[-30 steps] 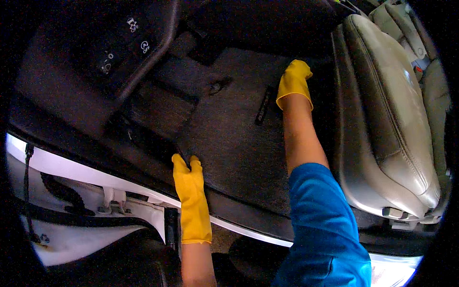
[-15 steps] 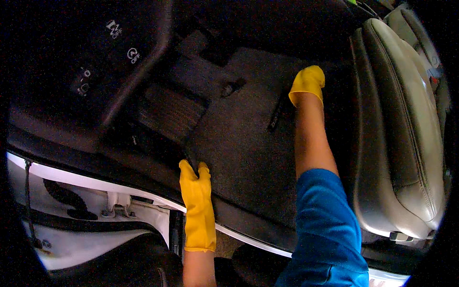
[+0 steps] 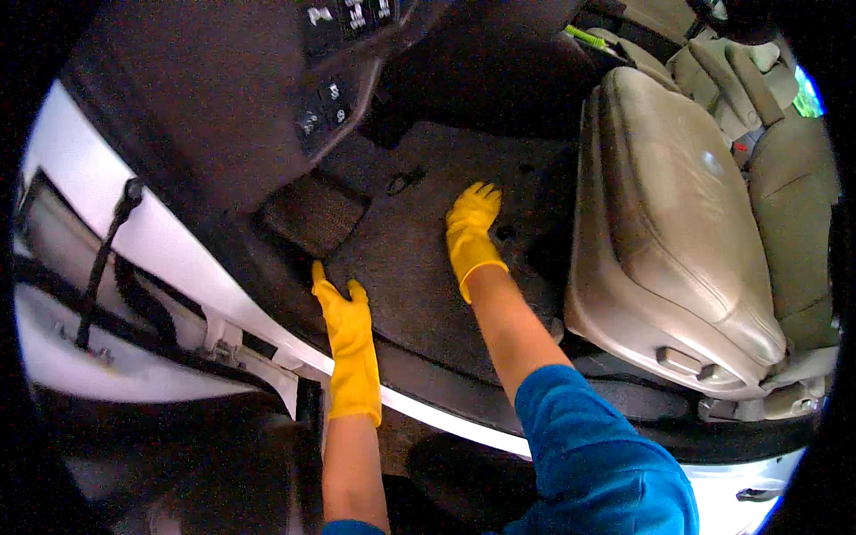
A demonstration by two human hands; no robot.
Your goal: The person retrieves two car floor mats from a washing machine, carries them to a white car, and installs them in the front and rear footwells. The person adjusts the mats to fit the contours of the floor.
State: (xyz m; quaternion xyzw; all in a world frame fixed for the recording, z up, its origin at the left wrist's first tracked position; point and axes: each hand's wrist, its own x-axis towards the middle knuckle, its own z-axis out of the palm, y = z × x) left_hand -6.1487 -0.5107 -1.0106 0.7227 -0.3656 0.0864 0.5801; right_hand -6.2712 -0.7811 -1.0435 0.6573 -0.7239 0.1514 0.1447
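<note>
The floor mat [image 3: 419, 267] lies dark in the car's footwell, and its far end fades into shadow under the dashboard, so its edges there are hard to make out. Its near left corner sits right at the left hand [image 3: 343, 325], whose yellow-gloved fingers [image 3: 319, 278] curl over that corner; whether they actually pinch it cannot be told. The right hand [image 3: 470, 234] lies flat on the middle of the mat, fingers [image 3: 481, 192] spread wide and holding nothing. Just left of the left fingers sits the ribbed footrest [image 3: 312, 214]. To the right of the right hand stands the tan seat [image 3: 678, 241], partly cut off. The white door sill [image 3: 446, 428] runs below both wrists.
</note>
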